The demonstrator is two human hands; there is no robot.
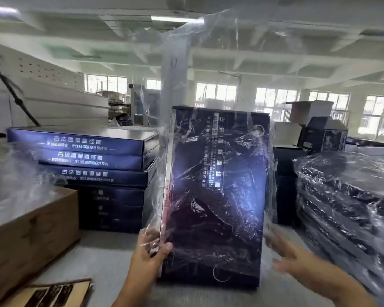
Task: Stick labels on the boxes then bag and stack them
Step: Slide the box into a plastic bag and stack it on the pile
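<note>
A dark blue flat box [217, 196] stands upright on the grey table, inside a clear plastic bag [197, 63] whose loose top rises well above it. My left hand [150, 251] grips the box's lower left edge through the plastic, thumb on the front face. My right hand [286, 251] is blurred beside the box's lower right edge, fingers spread and holding nothing. A stack of several unbagged blue boxes [93, 171] lies flat behind on the left. A pile of bagged boxes [346, 196] lies on the right.
A brown cardboard carton [31, 231] with clear plastic bags heaped on it sits at the left. Flat cardboard pieces [53, 293] lie at the bottom left. Dark boxes [284, 185] stand behind the upright box, and small black and white cartons [319, 131] further back right.
</note>
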